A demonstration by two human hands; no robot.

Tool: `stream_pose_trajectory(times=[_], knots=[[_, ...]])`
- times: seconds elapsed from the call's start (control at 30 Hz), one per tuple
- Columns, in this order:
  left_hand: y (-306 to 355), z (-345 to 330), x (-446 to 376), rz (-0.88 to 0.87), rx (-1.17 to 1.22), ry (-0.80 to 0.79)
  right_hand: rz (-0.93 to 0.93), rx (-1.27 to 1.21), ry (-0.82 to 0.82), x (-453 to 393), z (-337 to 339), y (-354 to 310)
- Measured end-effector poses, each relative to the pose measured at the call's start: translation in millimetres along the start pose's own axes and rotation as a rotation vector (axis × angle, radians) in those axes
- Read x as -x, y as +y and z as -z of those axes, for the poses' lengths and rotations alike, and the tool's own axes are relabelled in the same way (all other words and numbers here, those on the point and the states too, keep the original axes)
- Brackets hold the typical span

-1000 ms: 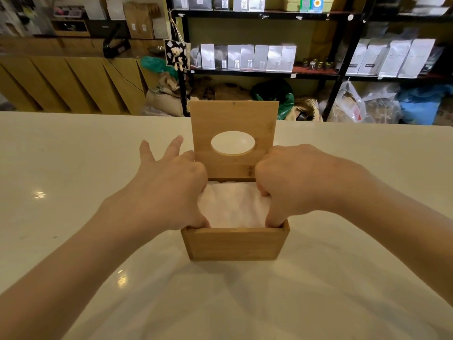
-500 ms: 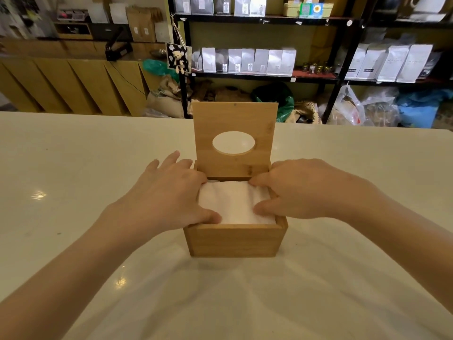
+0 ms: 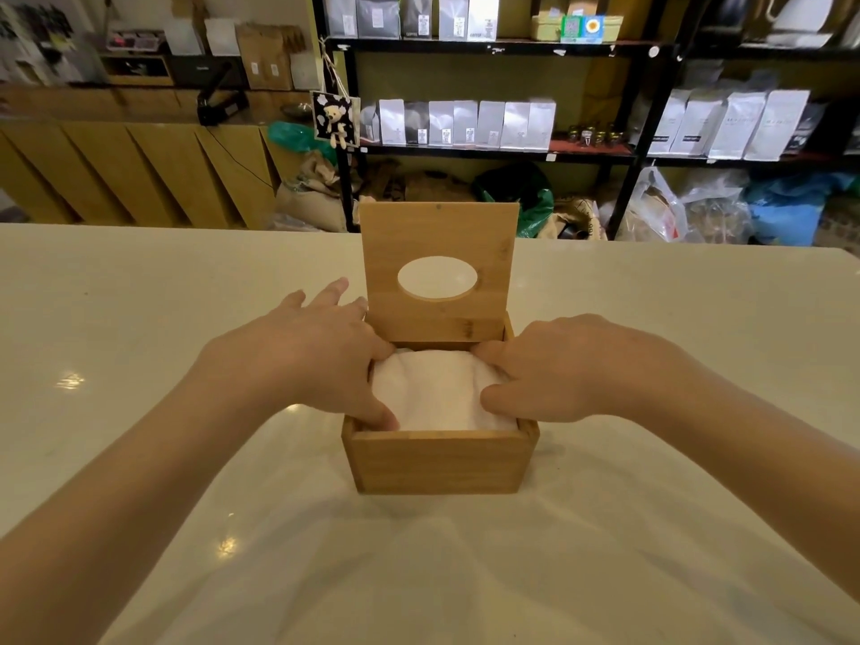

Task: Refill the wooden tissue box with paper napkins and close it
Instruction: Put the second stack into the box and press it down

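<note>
- Here the wooden tissue box (image 3: 440, 460) stands mid-worktop (image 3: 139, 318), lid (image 3: 437, 267) upright, bare surface all round.
- Left hand (image 3: 307, 360) and right hand (image 3: 563, 370), fingers spread and gripping nothing, press the napkins (image 3: 437, 393) inside the rim.

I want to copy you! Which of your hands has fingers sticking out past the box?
The left hand. Its outer fingers stretch over the table beside the wooden box; the right hand stays bunched on the napkins.

Single head-worn view, looking forward and down, close over white table (image 3: 139, 318), shelves (image 3: 488, 151) beyond
</note>
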State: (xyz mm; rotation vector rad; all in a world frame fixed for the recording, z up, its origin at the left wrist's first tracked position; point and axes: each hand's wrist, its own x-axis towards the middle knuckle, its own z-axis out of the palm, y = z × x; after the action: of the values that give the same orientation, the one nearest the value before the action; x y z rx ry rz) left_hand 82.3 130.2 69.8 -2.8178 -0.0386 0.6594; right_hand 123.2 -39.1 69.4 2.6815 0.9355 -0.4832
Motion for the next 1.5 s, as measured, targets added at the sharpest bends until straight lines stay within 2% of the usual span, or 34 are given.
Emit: stream_pose_trajectory(times=[0.37,0.63,0.83,0.97,1.1,1.2,1.5], knots=[[-0.2,5.0,-8.7,-0.025,0.007,-0.02,-0.022,-0.015,0.019,-6.1,0.9,1.0],[1.0,-2.8,4.9,-0.019,0.044,0.095,0.042,-0.061,0.088,1.5,1.1,10.6],[7.4,-2.7,18.4,-0.017,0.005,0.265,0.047,0.101,0.264,2.6,-6.4,5.7],[8.6,-4.6,25.8,-0.015,0.039,0.257,0.112,0.223,0.376,7.9,-2.7,0.7],[5.2,-7.2,25.5,0.011,0.055,0.188,0.106,-0.016,0.245,12.3,0.8,2.1],[4.6,-7.1,21.4,0.02,0.101,0.16,0.086,-0.099,0.126,17.9,2.7,1.1],[5.1,-6.3,14.2,-0.01,0.165,0.176,0.049,-0.194,0.038,12.2,-1.7,5.4]])
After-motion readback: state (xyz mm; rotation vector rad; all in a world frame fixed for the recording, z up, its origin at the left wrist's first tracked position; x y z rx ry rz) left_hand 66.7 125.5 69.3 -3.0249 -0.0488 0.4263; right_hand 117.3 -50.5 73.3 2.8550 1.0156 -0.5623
